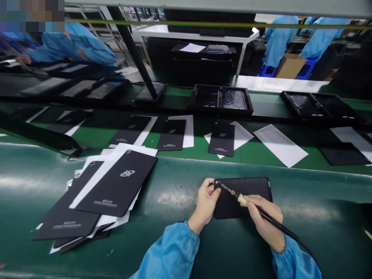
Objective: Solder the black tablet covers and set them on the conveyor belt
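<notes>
On the green bench before me lies a black tablet back cover (241, 207), its inner side facing up. My left hand (206, 199) pinches the cover's upper left corner between thumb and fingers. A soldering iron (241, 199) with a pale collar and black cable is gripped pen-like in my right hand (266, 219). Its metal tip points at the corner near my left thumb; whether it touches the cover I cannot tell. To the left, a stack of black back covers (116, 190) with white sheets between them lies fanned out.
Beyond the bench edge, a green conveyor (200, 153) carries several covers and white sheets (280, 145). Behind it stand black trays (222, 99) holding tablet parts. A dark post (133, 50) rises at left. People in blue smocks (280, 38) are farther back.
</notes>
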A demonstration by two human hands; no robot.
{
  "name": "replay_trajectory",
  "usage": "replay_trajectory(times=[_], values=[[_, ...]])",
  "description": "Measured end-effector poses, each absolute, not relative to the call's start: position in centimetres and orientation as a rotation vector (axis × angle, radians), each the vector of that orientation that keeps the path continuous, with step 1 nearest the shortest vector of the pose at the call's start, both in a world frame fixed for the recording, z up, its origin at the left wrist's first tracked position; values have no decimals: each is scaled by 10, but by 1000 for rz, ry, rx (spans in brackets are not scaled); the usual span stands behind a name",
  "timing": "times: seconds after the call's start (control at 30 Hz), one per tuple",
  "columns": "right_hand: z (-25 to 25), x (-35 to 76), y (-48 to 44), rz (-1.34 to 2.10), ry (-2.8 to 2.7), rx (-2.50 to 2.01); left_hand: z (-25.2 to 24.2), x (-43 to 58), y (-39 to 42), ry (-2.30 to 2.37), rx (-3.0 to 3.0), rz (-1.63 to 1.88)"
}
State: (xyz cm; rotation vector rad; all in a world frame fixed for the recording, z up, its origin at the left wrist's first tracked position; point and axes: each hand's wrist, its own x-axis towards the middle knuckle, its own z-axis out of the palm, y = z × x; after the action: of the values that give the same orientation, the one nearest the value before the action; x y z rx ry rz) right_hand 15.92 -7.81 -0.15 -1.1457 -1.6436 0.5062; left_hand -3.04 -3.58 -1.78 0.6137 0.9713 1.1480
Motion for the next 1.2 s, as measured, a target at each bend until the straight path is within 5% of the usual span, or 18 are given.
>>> replay_trajectory(times=[0.8, 1.2], values=[[-12, 145, -90, 349, -1638, -1130, -19, -31, -36, 998, 615, 1145], [11, 247, -13, 47, -765, -1154, -14, -23, -21, 979, 584, 1080]])
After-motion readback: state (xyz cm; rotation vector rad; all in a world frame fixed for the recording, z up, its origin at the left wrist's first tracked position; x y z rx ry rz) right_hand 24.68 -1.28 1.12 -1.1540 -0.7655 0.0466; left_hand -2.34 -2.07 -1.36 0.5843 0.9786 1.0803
